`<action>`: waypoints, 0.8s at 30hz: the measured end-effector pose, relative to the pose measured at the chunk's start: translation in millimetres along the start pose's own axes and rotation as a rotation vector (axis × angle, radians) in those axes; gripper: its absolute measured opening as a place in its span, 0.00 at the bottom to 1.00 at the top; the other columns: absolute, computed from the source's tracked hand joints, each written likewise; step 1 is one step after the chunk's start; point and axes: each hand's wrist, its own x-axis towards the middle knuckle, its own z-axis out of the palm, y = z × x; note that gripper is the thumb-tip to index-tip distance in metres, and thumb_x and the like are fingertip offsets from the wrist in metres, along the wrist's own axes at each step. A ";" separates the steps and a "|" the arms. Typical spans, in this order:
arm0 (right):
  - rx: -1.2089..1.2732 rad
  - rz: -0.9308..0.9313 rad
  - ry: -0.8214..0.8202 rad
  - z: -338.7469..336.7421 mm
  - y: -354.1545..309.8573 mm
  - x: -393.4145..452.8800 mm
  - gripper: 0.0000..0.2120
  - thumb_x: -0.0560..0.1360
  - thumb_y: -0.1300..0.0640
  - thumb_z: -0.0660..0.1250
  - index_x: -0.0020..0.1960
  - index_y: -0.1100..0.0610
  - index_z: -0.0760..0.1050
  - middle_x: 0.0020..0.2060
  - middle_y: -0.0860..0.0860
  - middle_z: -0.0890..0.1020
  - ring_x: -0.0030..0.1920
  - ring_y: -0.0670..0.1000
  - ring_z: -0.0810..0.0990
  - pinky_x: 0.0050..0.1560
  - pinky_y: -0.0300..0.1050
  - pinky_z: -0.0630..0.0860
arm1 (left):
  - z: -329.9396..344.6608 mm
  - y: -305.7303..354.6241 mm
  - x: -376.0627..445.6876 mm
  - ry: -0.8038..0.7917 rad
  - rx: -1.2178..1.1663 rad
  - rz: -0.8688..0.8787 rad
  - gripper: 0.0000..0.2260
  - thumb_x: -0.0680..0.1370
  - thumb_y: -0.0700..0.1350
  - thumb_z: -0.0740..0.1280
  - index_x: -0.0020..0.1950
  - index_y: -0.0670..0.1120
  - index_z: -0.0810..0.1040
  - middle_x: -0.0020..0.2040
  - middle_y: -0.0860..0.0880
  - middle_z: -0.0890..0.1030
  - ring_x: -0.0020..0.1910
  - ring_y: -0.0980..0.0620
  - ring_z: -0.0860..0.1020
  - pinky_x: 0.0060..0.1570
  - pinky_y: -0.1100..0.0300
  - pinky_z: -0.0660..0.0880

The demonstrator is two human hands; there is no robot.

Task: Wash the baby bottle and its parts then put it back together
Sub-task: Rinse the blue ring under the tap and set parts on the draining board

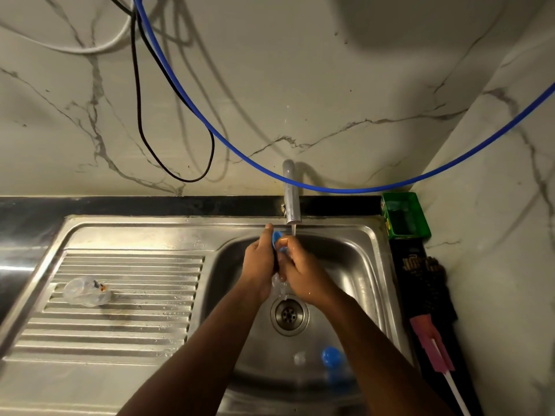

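Rinsing goes on under the tap (pixel 292 202) at the back edge of the sink (pixel 354 265): both hands meet just below the spout with a small blue part (pixel 277 236) of the baby bottle between them. The left hand (pixel 260 265) curls round it from the left side, fingers wrapped; the right hand (pixel 300 273) pinches it from the right, thumb on top. What the part is exactly, ring or cap, I cannot tell, as the fingers hide most of it. Water runs off the hands toward the drain (pixel 289 315).

As a judgement, this piece is light, stiff plastic and wet, so it is likely slippery; a hold by its rim with thumb and fingers on opposite sides seems safest, kept low over the bowl so a slip only drops it into the sink.

A clear bottle body (pixel 85 291) lies on its side on the ribbed draining board (pixel 126 331), toward the left edge, well apart from the hands. It looks thin-walled and light, apt to roll along the ribs; taking it round the middle would suit. Near the front edge of the bowl rests another blue piece (pixel 331 357) with a small clear part (pixel 299 358) just beside it, possibly the soft teat, though it is too blurred to be sure. A pink-headed bottle brush (pixel 432 343) lies along the right edge of the worktop, beside a green box (pixel 405 216) in the back corner.
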 end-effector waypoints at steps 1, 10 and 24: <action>-0.104 -0.024 -0.024 -3.6 0.6 -2.0 0.15 0.85 0.47 0.59 0.71 0.41 0.66 0.51 0.46 0.84 0.47 0.43 0.84 0.49 0.45 0.83 | 0.3 0.3 1.4 0.025 -0.011 -0.019 0.22 0.85 0.60 0.61 0.58 0.43 0.83 0.48 0.44 0.88 0.51 0.46 0.87 0.51 0.54 0.81; -0.027 -0.054 0.071 -17.2 1.5 0.6 0.16 0.82 0.52 0.67 0.69 0.42 0.74 0.56 0.45 0.85 0.54 0.43 0.85 0.57 0.47 0.83 | 10.6 8.6 11.0 0.022 0.044 -0.077 0.23 0.85 0.61 0.60 0.58 0.44 0.83 0.48 0.43 0.87 0.50 0.46 0.85 0.54 0.52 0.81; -0.384 -0.169 0.119 -42.8 6.5 0.1 0.18 0.85 0.44 0.59 0.73 0.44 0.74 0.47 0.46 0.87 0.43 0.40 0.83 0.47 0.33 0.76 | 21.2 23.1 19.8 -0.227 0.033 -0.249 0.20 0.87 0.54 0.55 0.44 0.46 0.78 0.31 0.48 0.73 0.26 0.55 0.67 0.26 0.63 0.65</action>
